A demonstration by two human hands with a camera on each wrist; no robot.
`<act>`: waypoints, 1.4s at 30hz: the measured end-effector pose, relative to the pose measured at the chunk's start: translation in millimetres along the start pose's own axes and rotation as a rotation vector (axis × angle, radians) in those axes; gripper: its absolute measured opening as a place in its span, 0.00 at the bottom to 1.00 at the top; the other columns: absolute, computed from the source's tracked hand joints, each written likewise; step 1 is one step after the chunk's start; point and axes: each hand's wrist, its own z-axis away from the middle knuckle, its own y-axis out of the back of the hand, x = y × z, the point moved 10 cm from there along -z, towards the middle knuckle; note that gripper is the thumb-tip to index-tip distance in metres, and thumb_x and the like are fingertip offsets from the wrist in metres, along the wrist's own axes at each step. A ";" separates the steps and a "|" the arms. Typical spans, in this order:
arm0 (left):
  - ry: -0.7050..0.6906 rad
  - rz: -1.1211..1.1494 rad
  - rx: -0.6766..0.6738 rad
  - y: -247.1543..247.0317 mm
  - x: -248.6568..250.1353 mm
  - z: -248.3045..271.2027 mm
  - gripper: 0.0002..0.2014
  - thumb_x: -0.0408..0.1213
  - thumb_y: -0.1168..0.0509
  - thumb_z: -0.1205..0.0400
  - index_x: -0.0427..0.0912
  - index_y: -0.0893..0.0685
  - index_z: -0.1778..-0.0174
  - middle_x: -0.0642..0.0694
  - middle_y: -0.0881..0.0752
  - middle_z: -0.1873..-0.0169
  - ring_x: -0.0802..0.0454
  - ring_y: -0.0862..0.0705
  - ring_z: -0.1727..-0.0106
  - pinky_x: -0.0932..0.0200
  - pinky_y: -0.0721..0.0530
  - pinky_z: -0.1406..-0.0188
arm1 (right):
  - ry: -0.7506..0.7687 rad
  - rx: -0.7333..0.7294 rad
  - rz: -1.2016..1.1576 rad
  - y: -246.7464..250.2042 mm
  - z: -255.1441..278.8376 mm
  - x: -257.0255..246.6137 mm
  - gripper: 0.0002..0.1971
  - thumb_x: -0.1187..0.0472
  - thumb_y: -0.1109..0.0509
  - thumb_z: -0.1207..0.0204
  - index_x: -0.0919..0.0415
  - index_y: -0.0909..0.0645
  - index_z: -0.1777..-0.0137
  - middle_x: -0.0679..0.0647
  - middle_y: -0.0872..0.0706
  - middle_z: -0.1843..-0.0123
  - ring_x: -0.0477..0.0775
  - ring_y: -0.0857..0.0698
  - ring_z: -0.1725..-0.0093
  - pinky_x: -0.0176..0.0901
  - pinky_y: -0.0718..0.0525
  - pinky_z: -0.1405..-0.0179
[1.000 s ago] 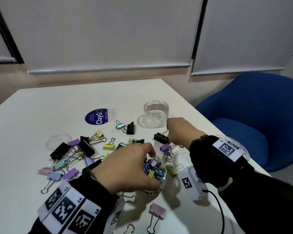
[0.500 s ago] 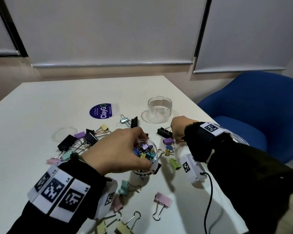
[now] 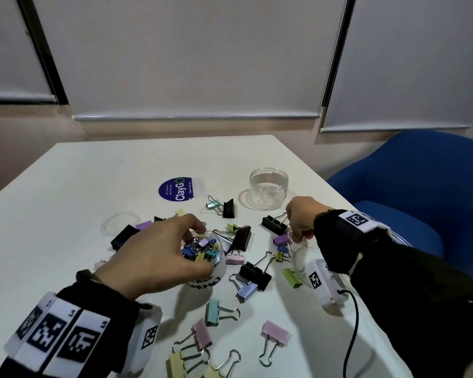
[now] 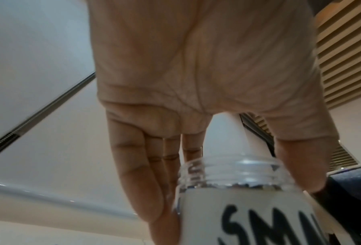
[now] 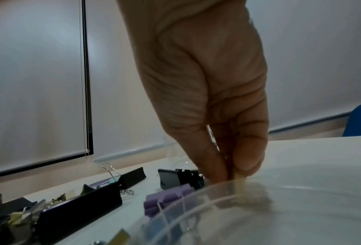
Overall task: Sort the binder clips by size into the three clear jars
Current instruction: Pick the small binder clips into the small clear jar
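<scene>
My left hand [image 3: 202, 245] grips the small clear jar [image 3: 210, 271] by its rim from above; the jar's [image 4: 238, 182] white label starts "SM" and it holds several small coloured clips. At the right, my right hand [image 3: 292, 233] reaches down beside a black clip [image 3: 273, 225] and a purple clip [image 3: 280, 239]. Its thumb and finger [image 5: 248, 159] pinch a small pale yellow clip [image 5: 239, 180]. An empty clear jar [image 3: 268, 188] stands at the back. Another clear jar [image 5: 259, 207] lies under my right wrist. Loose clips of mixed sizes cover the table's middle and front.
A blue ClayGo sticker [image 3: 176, 189] and a clear lid ring [image 3: 119, 222] lie on the white table [image 3: 79, 173]. A blue chair [image 3: 421, 192] stands past the table's right edge. A cable [image 3: 351, 336] hangs from my right wrist camera.
My left hand has carried the small jar leftwards, uncovering clips that lay behind it. My right hand has stayed by the black clip. The head view has tilted down.
</scene>
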 end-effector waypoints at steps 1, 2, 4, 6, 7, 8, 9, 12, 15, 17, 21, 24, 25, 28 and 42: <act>0.012 -0.007 0.004 0.7 -3.7 1.6 0.29 0.60 0.31 0.42 0.64 0.23 0.43 0.64 0.17 0.56 0.69 0.20 0.66 0.61 0.17 0.64 | -0.002 0.012 -0.016 3.7 -0.5 0.1 0.17 0.73 0.19 0.38 0.71 0.14 0.48 0.62 0.09 0.52 0.59 0.11 0.57 0.49 0.11 0.52; 0.022 -0.017 0.003 1.0 -7.0 3.0 0.29 0.59 0.30 0.41 0.64 0.23 0.43 0.65 0.17 0.56 0.70 0.19 0.65 0.61 0.17 0.61 | 0.000 0.025 -0.035 8.2 -1.1 -0.1 0.17 0.73 0.19 0.38 0.71 0.14 0.48 0.62 0.09 0.52 0.60 0.10 0.55 0.50 0.10 0.51; 0.036 -0.034 -0.001 1.0 -11.5 5.2 0.28 0.58 0.29 0.40 0.64 0.23 0.42 0.65 0.17 0.54 0.70 0.19 0.63 0.61 0.17 0.58 | 0.001 0.041 -0.093 17.6 -1.0 -0.8 0.15 0.74 0.21 0.37 0.71 0.14 0.49 0.63 0.09 0.53 0.61 0.09 0.55 0.52 0.10 0.52; 0.038 -0.047 -0.002 0.4 -13.9 6.3 0.31 0.61 0.31 0.42 0.65 0.23 0.41 0.65 0.18 0.53 0.69 0.19 0.58 0.62 0.18 0.56 | 0.000 0.048 -0.175 26.1 1.1 -2.5 0.13 0.75 0.22 0.36 0.71 0.14 0.51 0.64 0.09 0.56 0.59 0.11 0.63 0.50 0.09 0.57; 0.041 -0.043 -0.004 -0.4 -14.7 6.5 0.32 0.62 0.32 0.44 0.65 0.23 0.41 0.66 0.18 0.53 0.69 0.18 0.57 0.62 0.18 0.56 | 0.007 0.049 -0.213 30.7 3.9 -5.4 0.13 0.76 0.23 0.36 0.70 0.14 0.51 0.64 0.09 0.56 0.58 0.12 0.65 0.49 0.10 0.60; 0.047 -0.032 -0.009 -1.4 -15.3 6.7 0.32 0.62 0.32 0.44 0.65 0.23 0.41 0.66 0.18 0.53 0.68 0.18 0.57 0.62 0.18 0.56 | 0.024 0.046 -0.251 35.0 7.4 -11.7 0.12 0.75 0.23 0.36 0.70 0.14 0.52 0.64 0.09 0.57 0.58 0.13 0.66 0.48 0.10 0.62; 0.054 -0.023 -0.014 -2.3 -15.9 7.1 0.32 0.61 0.32 0.44 0.65 0.24 0.41 0.66 0.18 0.53 0.68 0.18 0.58 0.62 0.18 0.56 | 0.055 0.039 -0.300 38.9 12.5 -21.2 0.12 0.76 0.22 0.36 0.69 0.14 0.52 0.63 0.09 0.58 0.57 0.14 0.67 0.46 0.11 0.64; 0.060 -0.015 -0.022 -4.5 -15.9 6.7 0.33 0.62 0.31 0.45 0.64 0.27 0.41 0.65 0.19 0.53 0.66 0.17 0.59 0.58 0.16 0.53 | 0.217 -0.005 -0.540 46.7 39.9 -69.0 0.14 0.76 0.23 0.35 0.63 0.17 0.53 0.59 0.13 0.67 0.54 0.16 0.73 0.42 0.14 0.69; 0.073 0.011 -0.014 -4.7 -19.3 6.4 0.34 0.62 0.30 0.46 0.61 0.30 0.43 0.64 0.19 0.53 0.64 0.17 0.63 0.55 0.15 0.55 | 0.433 -0.143 -0.681 36.4 74.7 -127.1 0.15 0.76 0.22 0.34 0.61 0.19 0.52 0.63 0.12 0.64 0.56 0.15 0.70 0.42 0.14 0.70; 0.085 0.044 -0.001 -4.4 -23.1 7.2 0.35 0.61 0.29 0.47 0.60 0.31 0.43 0.63 0.18 0.54 0.64 0.16 0.61 0.54 0.14 0.55 | 0.523 -0.189 -0.670 23.0 88.0 -155.7 0.17 0.75 0.21 0.35 0.59 0.23 0.54 0.64 0.13 0.63 0.55 0.15 0.71 0.39 0.18 0.74; 0.084 0.065 0.022 -4.1 -27.6 10.0 0.36 0.61 0.29 0.47 0.60 0.31 0.43 0.61 0.16 0.55 0.64 0.15 0.55 0.52 0.14 0.54 | 0.583 -0.214 -0.570 5.5 93.6 -174.9 0.16 0.63 0.17 0.35 0.58 0.23 0.56 0.57 0.12 0.64 0.52 0.16 0.70 0.37 0.22 0.74; 0.089 0.026 0.001 -4.0 -30.2 13.7 0.33 0.63 0.29 0.46 0.62 0.30 0.46 0.62 0.18 0.54 0.63 0.17 0.62 0.53 0.15 0.57 | 0.538 -0.148 -0.652 21.8 83.7 -152.8 0.12 0.59 0.20 0.30 0.62 0.19 0.55 0.56 0.10 0.64 0.49 0.15 0.72 0.34 0.22 0.77; 0.091 0.011 -0.004 -3.6 -30.9 14.8 0.32 0.63 0.29 0.46 0.62 0.29 0.47 0.62 0.18 0.55 0.62 0.17 0.64 0.53 0.15 0.58 | 0.498 -0.083 -0.658 29.8 75.9 -138.6 0.10 0.60 0.21 0.29 0.63 0.19 0.54 0.57 0.10 0.63 0.49 0.16 0.74 0.34 0.22 0.78; 0.099 -0.048 -0.012 -1.6 -32.6 16.8 0.31 0.64 0.29 0.44 0.63 0.29 0.47 0.62 0.18 0.55 0.61 0.17 0.62 0.52 0.15 0.57 | 0.339 0.091 -0.525 41.4 49.2 -90.1 0.05 0.66 0.24 0.27 0.64 0.19 0.55 0.59 0.12 0.66 0.54 0.16 0.75 0.40 0.17 0.77; 0.137 -0.129 -0.146 -10.5 -34.1 22.9 0.30 0.61 0.32 0.42 0.64 0.23 0.42 0.59 0.18 0.51 0.62 0.18 0.56 0.55 0.15 0.53 | 0.033 -0.048 -0.014 -11.4 20.2 -34.4 0.13 0.67 0.20 0.39 0.68 0.13 0.54 0.62 0.10 0.58 0.58 0.11 0.67 0.44 0.14 0.67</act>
